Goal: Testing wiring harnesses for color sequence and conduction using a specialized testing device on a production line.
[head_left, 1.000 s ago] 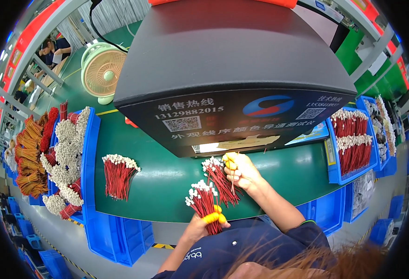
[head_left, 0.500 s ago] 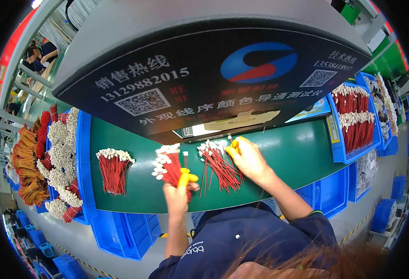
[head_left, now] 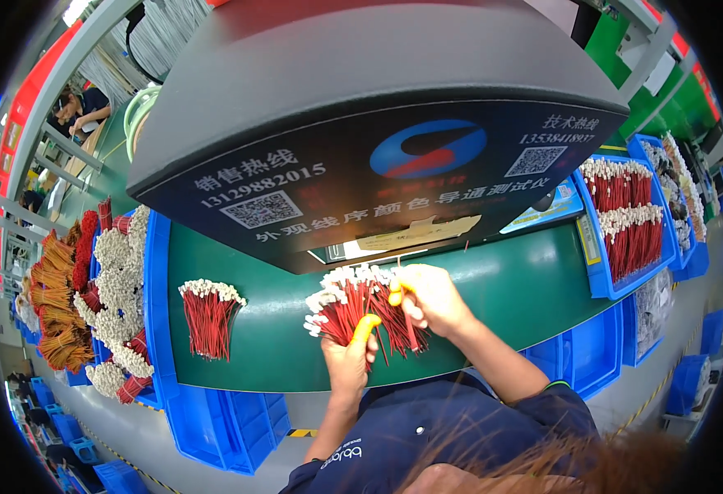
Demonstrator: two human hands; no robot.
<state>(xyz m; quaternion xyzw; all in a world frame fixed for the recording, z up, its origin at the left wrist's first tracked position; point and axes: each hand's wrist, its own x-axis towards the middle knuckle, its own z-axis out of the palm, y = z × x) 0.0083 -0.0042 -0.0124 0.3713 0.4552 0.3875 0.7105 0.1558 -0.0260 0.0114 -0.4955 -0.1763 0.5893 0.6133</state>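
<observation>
on the smooth green worktop point(head_left: 271, 346), below the front of the big black box-shaped machine point(head_left: 378, 99), i see a fanned bundle of thin red wires with small white connectors point(head_left: 333, 311). its white heads splay up and to the left, uneven in height, while the red tails gather downward into the left hand point(head_left: 347, 362). just right of it lies a looser pile of matching red wires point(head_left: 390, 321); from my camera the heads overlap, so i can't tell whether they touch.

the left hand comes up from the lower edge, fingers wrapped round the bundle, its yellow-covered thumb pointing up and to the right. the right hand point(head_left: 435, 303) reaches in from the lower right over the pile, fingers curled, the yellow-covered fingertip and thumb pinching a thin red wire point(head_left: 411, 333); i can't make out whether it is only one.
</observation>
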